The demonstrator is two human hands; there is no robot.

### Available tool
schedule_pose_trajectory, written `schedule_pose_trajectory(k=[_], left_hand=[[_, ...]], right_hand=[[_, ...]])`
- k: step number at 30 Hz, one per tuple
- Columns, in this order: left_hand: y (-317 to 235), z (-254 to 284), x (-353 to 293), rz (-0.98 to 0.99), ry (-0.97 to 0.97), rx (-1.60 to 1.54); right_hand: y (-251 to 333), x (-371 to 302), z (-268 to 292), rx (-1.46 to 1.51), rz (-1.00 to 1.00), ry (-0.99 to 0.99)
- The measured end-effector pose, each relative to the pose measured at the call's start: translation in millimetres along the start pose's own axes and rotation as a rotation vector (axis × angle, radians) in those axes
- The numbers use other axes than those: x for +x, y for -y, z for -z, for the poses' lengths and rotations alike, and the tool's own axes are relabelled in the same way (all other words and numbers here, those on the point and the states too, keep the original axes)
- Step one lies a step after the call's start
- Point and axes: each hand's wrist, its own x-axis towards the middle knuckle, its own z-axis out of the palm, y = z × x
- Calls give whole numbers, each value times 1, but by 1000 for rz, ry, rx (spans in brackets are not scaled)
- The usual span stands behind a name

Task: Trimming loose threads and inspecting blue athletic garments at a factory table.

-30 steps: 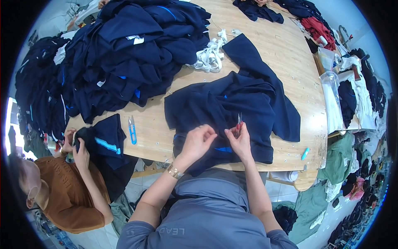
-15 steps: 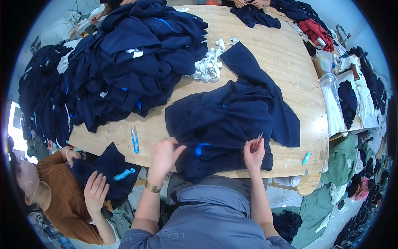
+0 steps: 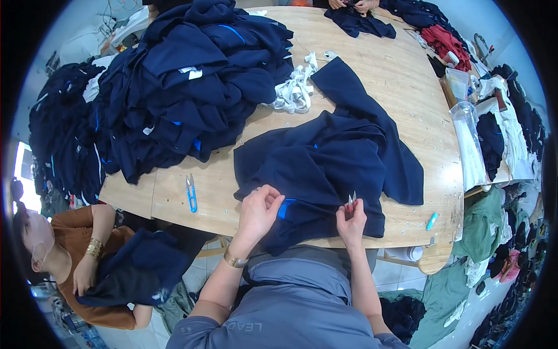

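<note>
A navy garment (image 3: 343,168) lies spread and rumpled on the table before me, one long sleeve or leg stretching to the right. My left hand (image 3: 261,212) is closed in a pinch above its near left part, beside a bright blue strip (image 3: 284,207). What those fingertips hold, if anything, is too small to make out. Over the lower right part of the cloth, my right hand (image 3: 351,224) is closed round small red-handled thread snips (image 3: 351,200), blades pointing away from me.
Blue-handled thread snips (image 3: 191,195) lie left of the garment; a small turquoise tool (image 3: 431,221) lies right. A big heap of navy garments (image 3: 180,87) and tangled white strips (image 3: 293,93) stand beyond. A co-worker (image 3: 75,262) handles navy cloth at left; another person's hands (image 3: 354,6) work across the table.
My left hand has moved right, toward the blue strip, and its fingers have drawn together. The right hand stays near its place with the snips. The co-worker at left has shifted the cloth.
</note>
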Motion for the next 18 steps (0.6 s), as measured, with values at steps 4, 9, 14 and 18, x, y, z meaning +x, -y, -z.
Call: schedule_pose_trajectory(k=[4,9,14,18], left_hand=[[11,5,-8,-30,-23,263],[19,4,-24,-20,-38,259],[18,3,-36,-28,25,261],[19,7,-46,-55,119,353]], right_hand=[[11,1,4,4,-75,88],[32,22,-3,-117,187,74],[41,40,-18,-200,487,354],[29,38,-29,-292,486,480]])
